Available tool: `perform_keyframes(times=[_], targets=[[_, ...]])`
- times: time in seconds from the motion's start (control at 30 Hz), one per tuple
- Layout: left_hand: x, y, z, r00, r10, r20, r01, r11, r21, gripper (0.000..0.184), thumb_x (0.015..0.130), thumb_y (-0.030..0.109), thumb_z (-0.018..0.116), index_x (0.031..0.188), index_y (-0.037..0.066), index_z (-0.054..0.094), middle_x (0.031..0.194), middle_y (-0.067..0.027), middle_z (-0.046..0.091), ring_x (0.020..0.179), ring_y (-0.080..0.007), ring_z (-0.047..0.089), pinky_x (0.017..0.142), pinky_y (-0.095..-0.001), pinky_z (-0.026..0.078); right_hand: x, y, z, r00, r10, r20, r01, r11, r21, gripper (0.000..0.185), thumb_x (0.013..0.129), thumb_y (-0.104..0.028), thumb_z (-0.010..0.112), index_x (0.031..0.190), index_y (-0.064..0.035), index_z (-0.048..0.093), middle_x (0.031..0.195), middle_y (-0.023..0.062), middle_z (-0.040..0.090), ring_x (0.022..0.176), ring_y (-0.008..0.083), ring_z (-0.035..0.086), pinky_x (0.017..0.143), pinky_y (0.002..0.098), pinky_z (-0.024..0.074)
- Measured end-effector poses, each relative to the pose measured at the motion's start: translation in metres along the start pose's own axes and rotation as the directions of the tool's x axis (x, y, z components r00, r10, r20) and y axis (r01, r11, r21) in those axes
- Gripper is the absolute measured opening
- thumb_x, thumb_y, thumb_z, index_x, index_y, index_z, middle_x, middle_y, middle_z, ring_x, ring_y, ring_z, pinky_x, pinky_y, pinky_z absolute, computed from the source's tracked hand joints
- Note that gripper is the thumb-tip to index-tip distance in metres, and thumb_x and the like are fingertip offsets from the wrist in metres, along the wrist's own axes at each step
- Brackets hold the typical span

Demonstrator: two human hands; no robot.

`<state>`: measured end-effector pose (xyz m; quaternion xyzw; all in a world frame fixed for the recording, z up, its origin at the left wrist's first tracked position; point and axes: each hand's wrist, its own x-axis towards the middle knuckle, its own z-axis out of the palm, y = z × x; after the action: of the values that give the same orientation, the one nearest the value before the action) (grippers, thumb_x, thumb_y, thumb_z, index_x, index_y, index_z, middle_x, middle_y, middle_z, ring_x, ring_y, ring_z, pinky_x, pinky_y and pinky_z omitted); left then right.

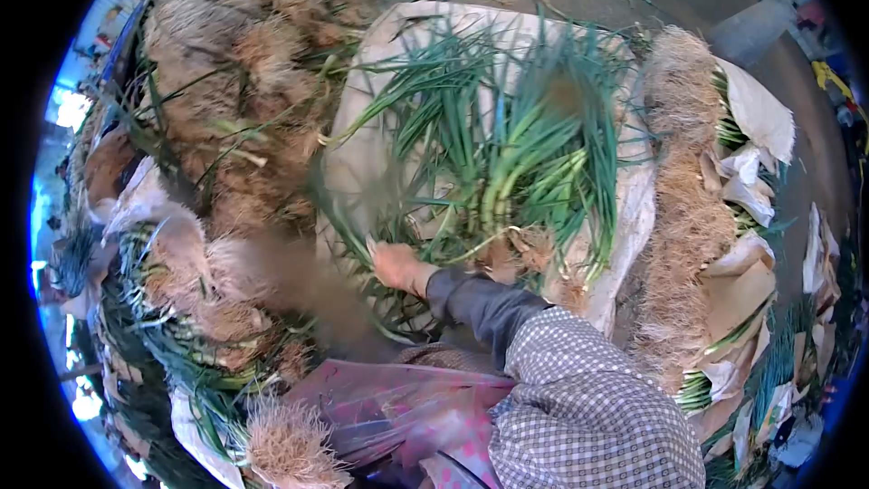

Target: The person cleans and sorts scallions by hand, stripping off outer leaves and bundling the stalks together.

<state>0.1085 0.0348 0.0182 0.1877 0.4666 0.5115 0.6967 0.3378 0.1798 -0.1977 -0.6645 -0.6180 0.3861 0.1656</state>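
My right hand (399, 267) reaches in from the lower right and lies at the near left edge of a pale sheet (348, 140). Its fingers look closed around the leaves of a green onion (339, 222), though blur hides their tips. Just beyond it, a loose heap of green onions (516, 163) is spread over the sheet, with long dark green leaves pointing away from me. Some tangled roots (534, 247) lie at the heap's near end, right of my hand. My left hand does not show.
Left, a tall pile of green onions shows its roots (204, 14). Paper-wrapped bundles stand in a row at the right, roots (683, 226) facing the sheet. One root bunch (294, 444) lies near me, beside a pink plastic cover (389, 398). Brown smudges blur parts of the view.
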Motion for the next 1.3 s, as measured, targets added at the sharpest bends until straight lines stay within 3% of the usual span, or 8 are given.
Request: perform_keyframes(times=[0.2,0.33,0.4,0.57,0.67,0.8,1.0,1.3], targets=[[-0.028,0.044,-0.033,0.985,0.166,0.052,-0.159,0.980,-0.121,0.024,0.081,0.031,0.061,0.095,0.011,0.061,0.085,-0.0018,0.056,0.072,-0.0158,0.055,0.071,-0.0310,0.048,-0.057,0.063,-0.004,0.941,-0.281,0.191,0.339,0.791,-0.509,0.041,0.085,-0.032,0.059,0.108,0.0017,0.057,0.110,0.0247,0.060,0.100,0.0360,0.060,0.081,0.0464,0.0480],[-0.065,0.082,-0.062,0.930,0.334,0.153,-0.293,0.926,-0.238,0.025,0.080,0.031,0.062,0.094,0.011,0.061,0.084,-0.0021,0.056,0.072,-0.0162,0.055,0.071,-0.0307,0.048,-0.085,-0.135,-0.104,0.805,-0.592,-0.036,0.566,0.785,-0.253,0.084,0.076,-0.031,0.075,0.142,-0.0013,0.033,0.139,0.0271,0.038,0.119,0.0371,0.050,0.101,0.0415,0.0395],[-0.093,0.087,-0.075,0.895,0.410,0.177,-0.357,0.895,-0.267,0.025,0.080,0.031,0.063,0.093,0.010,0.061,0.083,-0.0022,0.056,0.072,-0.0164,0.055,0.070,-0.0306,0.047,-0.118,-0.225,-0.081,0.592,-0.744,0.310,0.624,0.667,0.408,0.085,0.077,-0.034,0.074,0.143,-0.0017,0.031,0.132,0.0279,0.046,0.113,0.0378,0.054,0.098,0.0418,0.0416],[-0.173,0.097,-0.117,0.796,0.565,0.217,-0.497,0.815,-0.297,0.026,0.078,0.031,0.064,0.092,0.009,0.061,0.082,-0.0026,0.055,0.072,-0.0169,0.055,0.070,-0.0302,0.047,-0.131,-0.301,0.012,0.054,-0.986,0.155,0.930,0.106,0.352,0.028,0.086,-0.024,0.063,0.105,-0.0062,0.052,0.087,0.0057,0.055,0.076,0.0176,0.055,0.071,0.0308,0.0486],[-0.220,0.085,-0.136,0.711,0.657,0.252,-0.581,0.750,-0.316,0.026,0.077,0.031,0.065,0.091,0.009,0.062,0.081,-0.0028,0.055,0.072,-0.0172,0.054,0.070,-0.0300,0.047,-0.036,-0.266,0.038,0.758,-0.607,0.238,0.265,0.620,0.738,0.005,0.090,-0.010,0.056,0.091,-0.0084,0.060,0.076,0.0001,0.057,0.065,0.0084,0.054,0.056,0.0219,0.0469],[-0.254,0.069,-0.142,0.657,0.735,0.170,-0.657,0.668,-0.349,0.031,0.071,0.029,0.069,0.089,0.005,0.061,0.077,-0.0052,0.056,0.071,-0.0198,0.056,0.069,-0.0312,0.048,-0.150,-0.377,0.037,0.455,-0.825,0.335,0.727,0.561,0.395,0.048,0.092,-0.040,0.058,0.121,-0.0023,0.050,0.083,0.0125,0.068,0.080,0.0283,0.068,0.067,0.0361,0.0527],[-0.305,0.071,-0.134,0.918,0.340,-0.205,-0.381,0.900,-0.213,0.045,0.060,0.018,0.076,0.095,-0.004,0.058,0.071,-0.0134,0.058,0.071,-0.0311,0.063,0.061,-0.0411,0.050,-0.139,-0.446,0.121,0.213,-0.869,0.446,0.976,0.209,-0.059,0.017,0.088,-0.020,0.053,0.094,-0.0050,0.059,0.074,0.0167,0.066,0.067,0.0362,0.067,0.061,0.0450,0.0539],[-0.320,0.080,-0.129,0.972,0.217,-0.093,-0.224,0.972,-0.073,0.045,0.066,0.019,0.076,0.102,-0.003,0.060,0.085,-0.0140,0.063,0.077,-0.0273,0.063,0.069,-0.0384,0.051,0.012,-0.322,-0.075,0.842,-0.491,0.225,0.529,0.665,-0.527,0.024,0.093,-0.030,0.057,0.097,-0.0068,0.063,0.083,0.0073,0.065,0.077,0.0221,0.063,0.066,0.0338,0.0531]])
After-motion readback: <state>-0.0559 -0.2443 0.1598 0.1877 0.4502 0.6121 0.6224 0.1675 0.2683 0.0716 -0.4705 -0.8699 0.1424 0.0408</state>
